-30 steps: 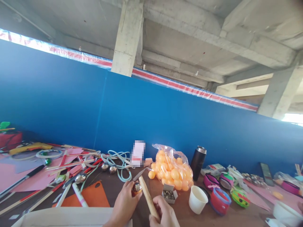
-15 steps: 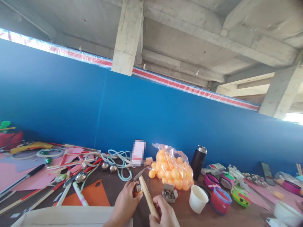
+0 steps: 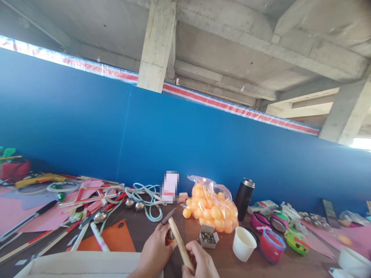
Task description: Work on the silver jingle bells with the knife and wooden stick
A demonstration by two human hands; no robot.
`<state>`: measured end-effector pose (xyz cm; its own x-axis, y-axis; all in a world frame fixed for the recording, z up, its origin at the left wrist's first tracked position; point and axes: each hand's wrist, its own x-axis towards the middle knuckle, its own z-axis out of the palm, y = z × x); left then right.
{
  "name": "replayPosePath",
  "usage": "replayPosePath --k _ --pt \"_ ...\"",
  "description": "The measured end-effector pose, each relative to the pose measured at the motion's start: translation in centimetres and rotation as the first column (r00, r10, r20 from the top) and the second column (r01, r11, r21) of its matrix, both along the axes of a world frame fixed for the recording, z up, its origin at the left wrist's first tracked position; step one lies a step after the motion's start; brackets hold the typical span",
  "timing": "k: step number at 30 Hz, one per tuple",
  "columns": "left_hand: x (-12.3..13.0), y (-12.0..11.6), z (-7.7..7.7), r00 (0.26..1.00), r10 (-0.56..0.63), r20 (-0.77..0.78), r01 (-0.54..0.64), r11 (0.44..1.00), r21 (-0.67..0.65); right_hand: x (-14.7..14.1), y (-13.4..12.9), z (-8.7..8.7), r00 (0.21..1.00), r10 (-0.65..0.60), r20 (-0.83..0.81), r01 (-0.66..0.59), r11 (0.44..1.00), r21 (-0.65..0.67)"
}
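Low in the middle, my left hand (image 3: pixel 158 247) is closed around a small round thing with metallic and orange parts (image 3: pixel 170 234), mostly hidden by the fingers and a stick. My right hand (image 3: pixel 199 258) grips the lower part of a pale wooden stick (image 3: pixel 180 243), which leans up and left across the round thing. Whether the two touch, I cannot tell. Just beyond my left fingertips shows a dark pointed blade (image 3: pixel 169 216); whether it lies on the table is unclear. Right of the hands is a small open box (image 3: pixel 208 237) of tiny metal pieces.
A clear bag of orange balls (image 3: pixel 213 208) lies behind the box. Further right stand a white paper cup (image 3: pixel 244 243), a black bottle (image 3: pixel 245 197) and colourful pouches (image 3: pixel 271 247). Light-blue tubing (image 3: pixel 149 193), shiny balls (image 3: pixel 135 204), sticks and an orange sheet (image 3: pixel 116 237) lie left.
The stick's upper end has shifted slightly left and down, and now hides more of the round thing. Both hands keep their grip.
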<state>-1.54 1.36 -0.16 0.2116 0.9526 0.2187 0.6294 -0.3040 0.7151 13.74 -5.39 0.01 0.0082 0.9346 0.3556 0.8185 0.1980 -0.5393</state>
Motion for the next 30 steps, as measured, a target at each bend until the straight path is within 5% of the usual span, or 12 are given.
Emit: replayPosePath --k 8,14,24,30 --pt "-0.1 -0.3 0.3 1.000 -0.029 -0.007 0.029 1.000 0.002 -0.1 -0.2 0.8 1.000 0.019 0.003 -0.019 1.000 -0.009" --pt "0.0 -0.3 0.4 1.000 -0.023 -0.008 0.023 1.000 0.003 0.2 0.1 -0.2 1.000 0.015 0.003 -0.015 0.999 0.046" --pt "-0.7 2.2 -1.1 0.920 0.202 0.335 -0.204 0.978 -0.029 0.6 0.2 -0.1 0.984 -0.009 -0.179 0.043 0.982 0.183" --pt "-0.7 2.7 -1.9 0.902 0.183 0.390 -0.200 0.980 0.001 0.5 0.2 -0.3 0.993 0.027 -0.119 -0.010 0.990 0.143"
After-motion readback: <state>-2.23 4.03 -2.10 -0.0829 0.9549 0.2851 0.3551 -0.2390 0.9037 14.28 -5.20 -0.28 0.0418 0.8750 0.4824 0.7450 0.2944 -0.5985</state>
